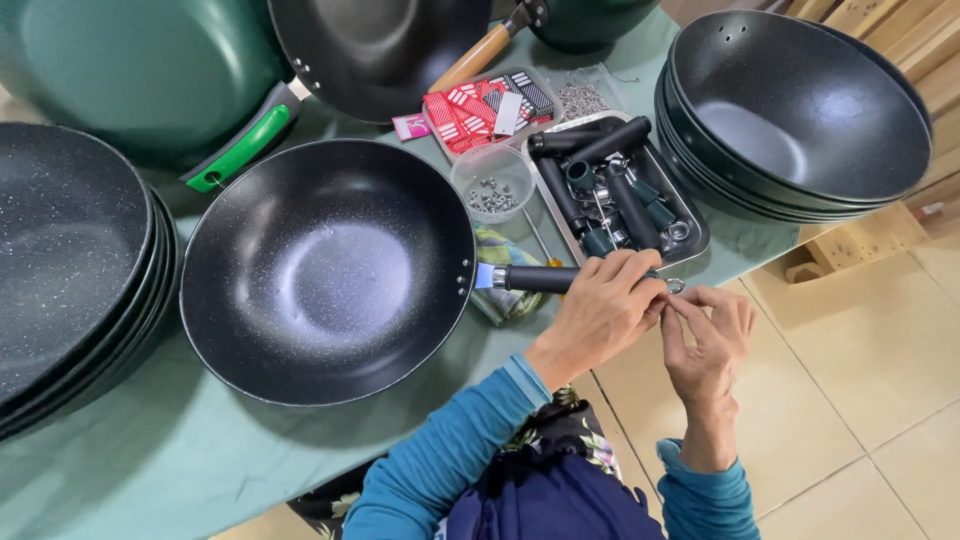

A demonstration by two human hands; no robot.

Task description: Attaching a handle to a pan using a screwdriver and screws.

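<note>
At the table's near edge, the left hand clamps the black tubular pan handle, its long axis running left-right from the speckled black wok; the right hand pinches the handle's ringed end, both hands touching.

pretty cramped: black speckled wok left, steel tray of black handles just above, clear plastic bowl between; open floor on the right.

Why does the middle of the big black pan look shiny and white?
In the head view, overhead light bounces off the smooth bottom of the wok, leaving a pale glare patch; the bowl stack shows the same. The picture is sharp at the left hand and right hand, while the edges bend a little.
</note>
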